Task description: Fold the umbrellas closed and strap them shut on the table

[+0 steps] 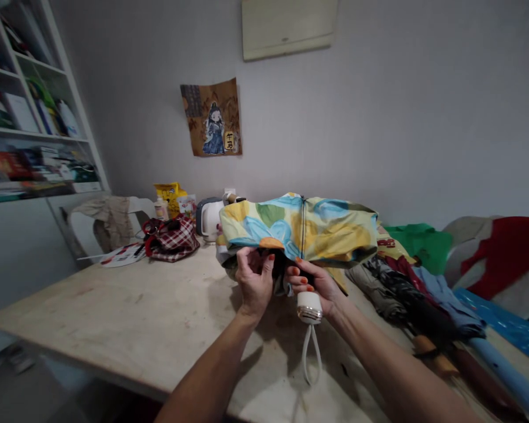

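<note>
A folding umbrella (268,226) with a yellow, blue and green patterned canopy is held up above the table, its cloth partly spread and loose. My right hand (312,282) is wrapped round the umbrella just above its white handle (309,306), from which a pale wrist loop hangs down. My left hand (253,279) pinches the lower edge of the canopy, thumb and fingers close together. The shaft and ribs are mostly hidden under the cloth and behind my fingers.
A wooden table (158,311) spreads below. Several folded umbrellas (418,294) lie along its right side. A red checked cloth bag (174,238), a yellow packet (170,197) and a white appliance (209,217) stand at the back left. Chairs flank the table.
</note>
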`<state>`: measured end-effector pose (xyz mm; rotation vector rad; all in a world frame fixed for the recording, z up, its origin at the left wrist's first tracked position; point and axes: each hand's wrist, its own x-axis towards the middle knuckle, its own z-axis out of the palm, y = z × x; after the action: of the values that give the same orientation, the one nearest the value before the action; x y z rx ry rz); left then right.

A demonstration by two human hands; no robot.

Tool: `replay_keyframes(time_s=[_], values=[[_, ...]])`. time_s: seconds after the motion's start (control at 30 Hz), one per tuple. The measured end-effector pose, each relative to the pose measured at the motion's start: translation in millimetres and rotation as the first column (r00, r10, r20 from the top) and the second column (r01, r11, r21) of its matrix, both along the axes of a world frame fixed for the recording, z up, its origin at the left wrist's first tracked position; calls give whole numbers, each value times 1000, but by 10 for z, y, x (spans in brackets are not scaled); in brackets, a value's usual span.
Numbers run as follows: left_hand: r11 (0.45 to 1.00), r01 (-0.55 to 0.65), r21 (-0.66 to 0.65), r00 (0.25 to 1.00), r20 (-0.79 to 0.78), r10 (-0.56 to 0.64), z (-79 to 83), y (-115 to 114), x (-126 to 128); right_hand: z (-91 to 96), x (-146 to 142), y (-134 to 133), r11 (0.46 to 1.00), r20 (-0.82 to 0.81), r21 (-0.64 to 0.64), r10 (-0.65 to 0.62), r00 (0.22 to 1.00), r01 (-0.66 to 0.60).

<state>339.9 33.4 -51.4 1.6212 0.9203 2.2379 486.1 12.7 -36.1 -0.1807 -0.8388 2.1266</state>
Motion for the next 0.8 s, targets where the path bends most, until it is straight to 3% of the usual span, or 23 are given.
replay_keyframes(time_s=[0.2,0.33,0.4,0.57,0.8], values=[[985,-166,43,978,-121,170,-19,-15,-81,-2,-2,-52,1000,13,16,12,1000,-12],[944,-252,214,916,-262,304,37,-104,-102,3,-1,-56,999,27,-4,42,999,-42],[934,-222,280,870,-375,320,58,-153,-101,3,6,-43,998,36,-31,49,998,-48],[953,-32,302,800,-564,206,78,-252,-93,8,12,-23,993,101,-111,-28,995,39],[949,-54,312,770,-591,238,128,-324,-62,32,-57,-58,966,177,-172,-163,971,194]])
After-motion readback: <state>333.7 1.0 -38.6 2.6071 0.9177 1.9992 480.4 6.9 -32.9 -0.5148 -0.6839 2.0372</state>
